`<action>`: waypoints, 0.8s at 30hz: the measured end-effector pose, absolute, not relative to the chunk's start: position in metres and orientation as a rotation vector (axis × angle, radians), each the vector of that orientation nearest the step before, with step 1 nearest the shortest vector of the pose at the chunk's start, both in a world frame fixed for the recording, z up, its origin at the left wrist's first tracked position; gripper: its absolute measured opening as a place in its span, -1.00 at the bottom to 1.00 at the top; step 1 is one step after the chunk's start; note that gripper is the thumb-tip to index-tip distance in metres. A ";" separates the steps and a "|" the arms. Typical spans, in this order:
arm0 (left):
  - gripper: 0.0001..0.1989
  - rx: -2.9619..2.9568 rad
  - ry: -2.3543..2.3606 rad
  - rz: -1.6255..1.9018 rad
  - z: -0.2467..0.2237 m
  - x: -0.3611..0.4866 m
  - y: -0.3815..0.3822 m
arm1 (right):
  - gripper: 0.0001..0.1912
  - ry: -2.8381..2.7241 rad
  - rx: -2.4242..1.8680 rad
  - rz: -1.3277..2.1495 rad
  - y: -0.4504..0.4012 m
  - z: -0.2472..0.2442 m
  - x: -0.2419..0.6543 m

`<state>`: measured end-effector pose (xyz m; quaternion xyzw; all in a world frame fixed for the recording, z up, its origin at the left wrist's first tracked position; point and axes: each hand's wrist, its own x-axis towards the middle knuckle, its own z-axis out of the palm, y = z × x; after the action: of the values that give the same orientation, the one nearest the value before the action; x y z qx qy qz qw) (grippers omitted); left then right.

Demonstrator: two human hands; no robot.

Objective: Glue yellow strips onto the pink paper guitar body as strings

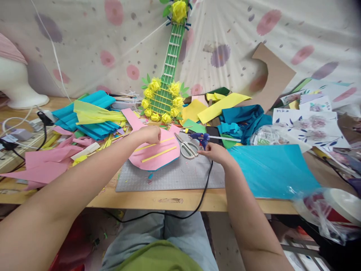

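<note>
A pink paper guitar shape (pixel 149 164) with blue showing at its lower edge lies on a grey cutting mat (pixel 175 183). My left hand (pixel 150 134) is over it, fingers bent together, fingertips at the upper yellow paper strip (pixel 168 140). Below that, a second yellow strip (pixel 159 154) lies across the pink body. My right hand (pixel 216 152) is beside the handle of a blue glue gun (pixel 203 139), thumb and forefinger apart; any contact is unclear. A white glue stick (pixel 224 139) extends from the gun's back. Scissors (pixel 187 147) lie partly open between the hands.
Behind stands a green guitar (pixel 172 60) with yellow paper flowers. Pink scraps (pixel 50 162) and blue crepe paper (pixel 97 130) lie left. A blue sheet (pixel 270 171) lies right. The black cord (pixel 207 184) hangs over the table's front edge.
</note>
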<state>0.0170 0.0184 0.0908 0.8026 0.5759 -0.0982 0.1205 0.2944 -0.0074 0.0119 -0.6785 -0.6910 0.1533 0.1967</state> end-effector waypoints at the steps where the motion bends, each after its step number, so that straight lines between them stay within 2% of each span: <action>1: -0.75 2.340 1.683 -0.293 0.091 0.018 0.019 | -0.58 -1.954 -1.771 0.547 -0.008 0.016 0.286; 4: -0.78 2.312 1.709 -0.263 0.090 0.022 0.019 | -0.65 -1.802 -1.382 0.868 0.002 0.022 0.252; 8: -0.79 2.320 1.762 -0.245 0.089 0.026 0.018 | -0.71 -1.586 -1.176 0.995 0.030 0.006 0.213; 13: -0.75 2.273 1.796 -0.280 0.086 0.028 0.020 | -0.75 -1.581 -1.157 1.065 0.050 -0.013 0.199; 21: -0.74 2.304 1.715 -0.344 0.084 0.028 0.025 | -0.71 -1.442 -1.192 1.189 0.045 -0.016 0.198; 24: -0.75 2.273 1.709 -0.267 0.081 0.027 0.024 | -0.72 -1.420 -1.193 1.223 0.045 -0.017 0.197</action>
<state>0.0267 0.0239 0.0813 0.7877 0.5922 -0.0927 0.1421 0.1971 0.0447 -0.0169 -0.4811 -0.5729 0.4932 0.4440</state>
